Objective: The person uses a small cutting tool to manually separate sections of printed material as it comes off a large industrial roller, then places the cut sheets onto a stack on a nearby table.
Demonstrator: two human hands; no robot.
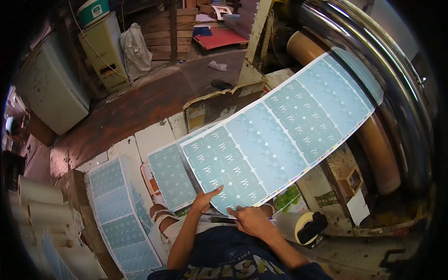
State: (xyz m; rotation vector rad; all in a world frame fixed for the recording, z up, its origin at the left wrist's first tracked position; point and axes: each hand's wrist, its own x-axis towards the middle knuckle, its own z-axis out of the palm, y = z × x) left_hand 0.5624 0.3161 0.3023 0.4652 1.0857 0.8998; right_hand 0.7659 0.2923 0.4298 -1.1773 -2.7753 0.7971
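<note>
A long printed sheet [268, 135] in alternating teal and light blue blocks slopes up from my lap to a machine. Its far end lies against the shiny metal roller [373, 51]. My left hand [204, 201] pinches the near left corner, thumb on top and the other fingers beneath. At the near edge, a little to the right, my right hand [254, 220] grips the same sheet, its fingertips at the margin. Partly under this sheet, to the left, lies a stack of similar printed sheets [170, 175].
More printed sheets [123, 219] lie at the lower left, beside large pale rolls [46, 214]. A brown roller [380, 154] sits below the metal one. By my right forearm is a roll with a yellow rim [302, 224]. Cabinets [105, 56] stand at the far left.
</note>
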